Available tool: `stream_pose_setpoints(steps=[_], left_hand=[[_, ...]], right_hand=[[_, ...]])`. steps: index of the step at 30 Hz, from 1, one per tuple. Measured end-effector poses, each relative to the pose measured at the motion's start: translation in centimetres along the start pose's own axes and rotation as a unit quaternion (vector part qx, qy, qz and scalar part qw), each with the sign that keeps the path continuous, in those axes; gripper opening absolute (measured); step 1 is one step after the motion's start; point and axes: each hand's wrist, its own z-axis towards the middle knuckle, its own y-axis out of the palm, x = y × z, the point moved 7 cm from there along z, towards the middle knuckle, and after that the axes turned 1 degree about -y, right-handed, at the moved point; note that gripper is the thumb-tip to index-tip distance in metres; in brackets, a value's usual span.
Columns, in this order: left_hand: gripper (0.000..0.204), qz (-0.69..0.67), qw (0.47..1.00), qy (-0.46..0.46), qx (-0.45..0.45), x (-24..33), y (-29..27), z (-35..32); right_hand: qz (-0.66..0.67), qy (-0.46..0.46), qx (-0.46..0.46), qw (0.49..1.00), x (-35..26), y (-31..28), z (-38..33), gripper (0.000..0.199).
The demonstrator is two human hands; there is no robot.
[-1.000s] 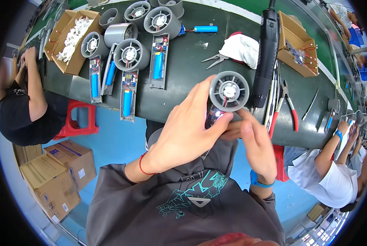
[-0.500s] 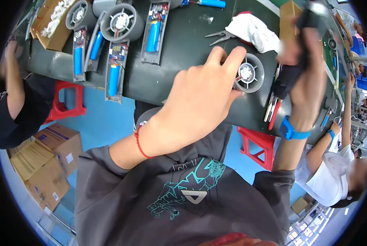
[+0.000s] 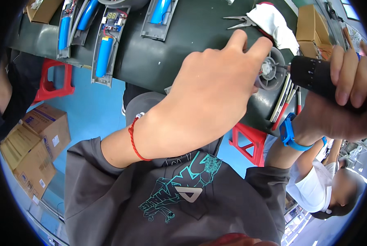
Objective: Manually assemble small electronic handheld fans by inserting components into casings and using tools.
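My left hand (image 3: 216, 88) is closed on a round grey fan housing (image 3: 278, 77) at the near edge of the table, fingers on its left side. White wiring and a hub show inside the ring. My right hand (image 3: 335, 117) is wrapped round a black electric screwdriver (image 3: 313, 74), held nearly level and pointing left. Its thin bit (image 3: 284, 67) reaches the open face of the housing; whether the tip sits on a screw is too small to tell. Below the screwdriver lie several slim hand tools (image 3: 282, 107), some with red handles.
Long-nose pliers (image 3: 238, 21) lie beside a white cloth (image 3: 273, 24). An open cardboard box (image 3: 312, 30) stands at the back right. Grey handle shells (image 3: 103, 57) with blue batteries lie on the left. Red stools (image 3: 251, 143) are below the table; a person in white (image 3: 314, 184) sits at right.
My right hand has brought the screwdriver down from upright to level, its bit now at the fan housing. My left hand keeps its hold. The whole view has shifted.
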Motion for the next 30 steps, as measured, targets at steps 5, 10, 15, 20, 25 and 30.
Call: stream_pose_setpoints(steps=[5, 10, 15, 20, 25, 30], left_hand=[[0.039, -0.005, 1.000, 0.006, 0.013, -0.2, -0.2, 0.1], [0.052, 0.013, 0.998, -0.047, -0.034, -0.7, 0.3, 0.0], [0.035, 0.019, 0.999, 0.030, 0.038, 0.0, -0.2, 0.0], [0.033, 0.006, 0.999, 0.034, 0.038, 0.1, -0.4, -0.2], [0.032, 0.013, 0.999, 0.030, 0.033, 0.0, -0.1, -0.2], [0.050, 0.021, 0.997, -0.057, -0.048, -0.7, 0.4, 0.2]], right_hand=[[-0.051, 0.021, 0.003, 0.998, 1.5, 0.4, -0.2, 0.013], [-0.107, 0.037, 0.012, 0.994, 2.1, 0.2, -1.0, 0.008], [-0.162, 0.036, 0.017, 0.986, 1.7, 0.2, -1.3, 0.014], [-0.108, 0.037, -0.006, 0.993, 0.8, -1.1, -1.9, 0.017], [-0.041, 0.030, -0.066, 0.997, 0.5, -1.3, -2.5, 0.014], [-0.089, 0.006, -0.125, 0.988, 0.8, -1.0, -2.2, 0.012]])
